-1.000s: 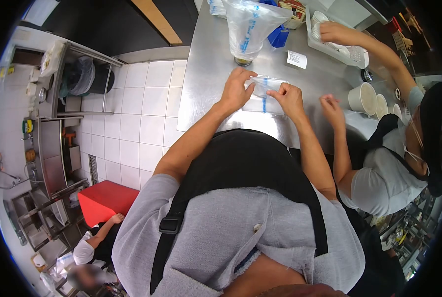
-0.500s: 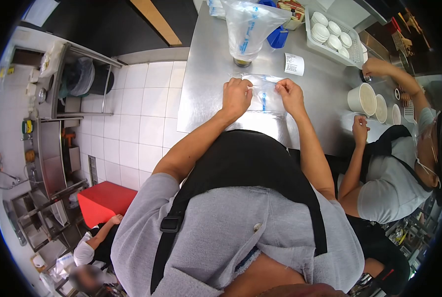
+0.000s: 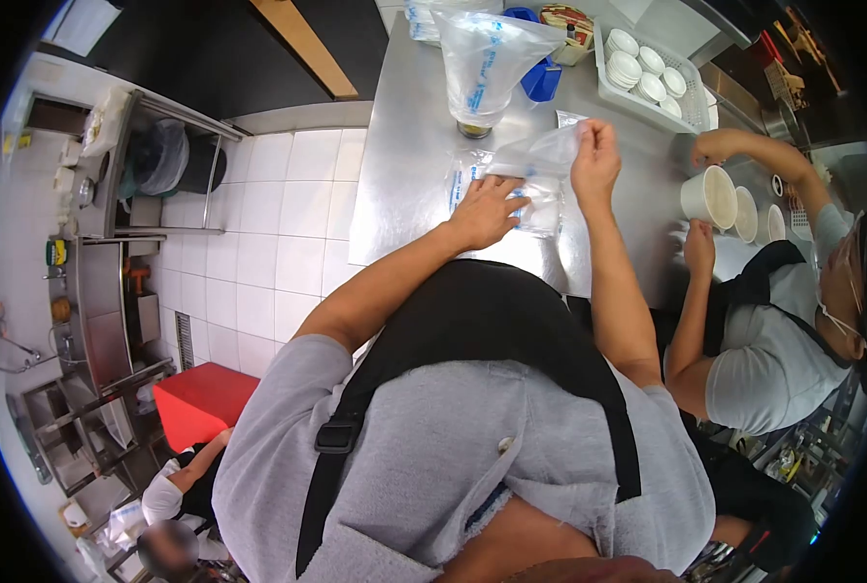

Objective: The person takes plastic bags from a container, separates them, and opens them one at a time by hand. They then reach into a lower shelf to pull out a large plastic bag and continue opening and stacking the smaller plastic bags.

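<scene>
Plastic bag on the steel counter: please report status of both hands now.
Left hand flat on the stack of plastic bags. Right hand pinches one plastic bag, lifted off the steel counter. Co-worker's arm apart, to the right.

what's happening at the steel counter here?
A person in a grey shirt and black apron is handling clear plastic bags on the steel counter. The left hand presses flat on the stack while the right hand pinches the top bag and lifts its edge. An upright bagged container stands beyond. To the right, a co-worker reaches toward white cups, near a tray of small white dishes.
</scene>
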Motion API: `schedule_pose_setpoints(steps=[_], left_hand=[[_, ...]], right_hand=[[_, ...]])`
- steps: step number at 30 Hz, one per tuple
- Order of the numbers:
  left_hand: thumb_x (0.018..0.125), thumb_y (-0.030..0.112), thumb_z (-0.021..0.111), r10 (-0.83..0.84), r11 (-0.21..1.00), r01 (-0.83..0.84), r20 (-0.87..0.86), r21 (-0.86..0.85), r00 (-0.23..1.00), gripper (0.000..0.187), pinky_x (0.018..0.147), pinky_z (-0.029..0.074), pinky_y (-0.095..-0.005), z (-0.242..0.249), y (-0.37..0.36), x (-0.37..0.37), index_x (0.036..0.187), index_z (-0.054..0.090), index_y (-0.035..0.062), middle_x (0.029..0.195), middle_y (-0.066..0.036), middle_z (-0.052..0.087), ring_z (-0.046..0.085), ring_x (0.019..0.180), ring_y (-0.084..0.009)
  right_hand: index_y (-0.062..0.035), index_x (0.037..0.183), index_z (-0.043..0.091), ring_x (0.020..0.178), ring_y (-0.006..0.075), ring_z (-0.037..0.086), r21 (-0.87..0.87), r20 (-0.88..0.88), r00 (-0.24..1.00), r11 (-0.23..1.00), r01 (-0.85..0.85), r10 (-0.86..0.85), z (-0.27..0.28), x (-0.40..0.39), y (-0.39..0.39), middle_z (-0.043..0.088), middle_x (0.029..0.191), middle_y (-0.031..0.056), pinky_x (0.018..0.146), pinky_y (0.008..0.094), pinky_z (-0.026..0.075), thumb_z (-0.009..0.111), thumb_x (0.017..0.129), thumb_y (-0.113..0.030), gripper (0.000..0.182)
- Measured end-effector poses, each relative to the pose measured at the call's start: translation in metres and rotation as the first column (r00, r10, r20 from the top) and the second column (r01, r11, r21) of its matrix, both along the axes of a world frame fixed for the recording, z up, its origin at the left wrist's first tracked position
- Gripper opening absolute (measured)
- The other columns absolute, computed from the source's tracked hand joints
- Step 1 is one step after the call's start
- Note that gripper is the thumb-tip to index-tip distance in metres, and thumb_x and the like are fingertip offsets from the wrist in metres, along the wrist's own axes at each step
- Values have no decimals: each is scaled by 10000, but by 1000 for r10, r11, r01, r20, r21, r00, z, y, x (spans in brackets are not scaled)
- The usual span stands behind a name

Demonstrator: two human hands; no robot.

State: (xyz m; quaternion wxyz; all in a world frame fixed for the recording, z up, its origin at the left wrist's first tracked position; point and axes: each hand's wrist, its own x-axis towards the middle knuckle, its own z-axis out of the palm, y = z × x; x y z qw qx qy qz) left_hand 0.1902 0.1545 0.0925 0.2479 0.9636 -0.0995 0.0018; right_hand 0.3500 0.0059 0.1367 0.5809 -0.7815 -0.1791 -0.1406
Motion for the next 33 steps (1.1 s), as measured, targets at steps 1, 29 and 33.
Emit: schedule_pose_setpoints(steps=[1, 29, 33], left_hand=[[936, 240, 669, -3, 1000, 3, -12, 12, 1000, 434, 1109, 340, -472, 1, -1, 1, 1358, 661, 141, 1525, -93, 480, 436, 1345, -325], [978, 90, 690, 345, 649, -123, 146, -751, 927, 150, 739, 524, -251, 203, 53, 18, 1081, 767, 13, 908, -37, 749, 657, 838, -89], [968, 124, 718, 321, 646, -70, 188, -760, 928, 162, 739, 515, -245, 210, 58, 15, 1064, 767, 2, 877, -31, 737, 634, 806, -84]], right_hand=[[-15, 1003, 655, 742, 166, 608, 29, 26, 1000, 999, 16, -17, 12, 3, 3, 681, 853, 97, 713, 324, 501, 583, 999, -108, 119], [-46, 926, 693, 942, 87, 567, 128, -359, 616, 691, -712, 701, 176, -22, -11, 644, 922, -21, 898, 256, 412, 751, 905, -112, 91], [-27, 892, 700, 992, 110, 580, -31, -353, 643, 678, -735, 680, 152, -8, -15, 671, 994, 16, 910, 274, 421, 728, 935, -192, 172]])
